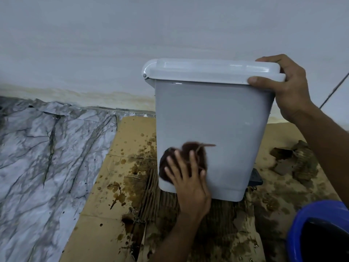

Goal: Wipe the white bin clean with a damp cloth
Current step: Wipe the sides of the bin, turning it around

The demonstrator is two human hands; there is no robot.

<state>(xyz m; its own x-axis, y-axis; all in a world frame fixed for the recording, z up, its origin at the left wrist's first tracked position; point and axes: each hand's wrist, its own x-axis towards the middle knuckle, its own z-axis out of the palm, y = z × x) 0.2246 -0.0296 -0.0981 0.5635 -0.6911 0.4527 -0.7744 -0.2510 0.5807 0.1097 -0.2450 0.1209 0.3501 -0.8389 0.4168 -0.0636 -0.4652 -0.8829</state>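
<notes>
Head view looks down on a white plastic pedal bin [213, 114] standing upright on wet, brown-stained cardboard [105, 205], its long axis vertical and its lid down. The left hand [188, 178] lies flat against the bin's near wall, low and towards its left edge. Its fingers [193, 159] are straight and spread over a dark brown damp cloth [188, 149], pressing it to the plastic — the cloth shows above and to the left of the fingertips. The right hand [289, 93] grips the lid's right corner, thumb on the front lip and fingers curled over the top. Most of the near wall lies above and to the right of the left fingers, so I judge the coming stroke runs up or across that face — the left hand is the nearer one for it. A blue plastic bucket [309, 214] sits below the right forearm.
</notes>
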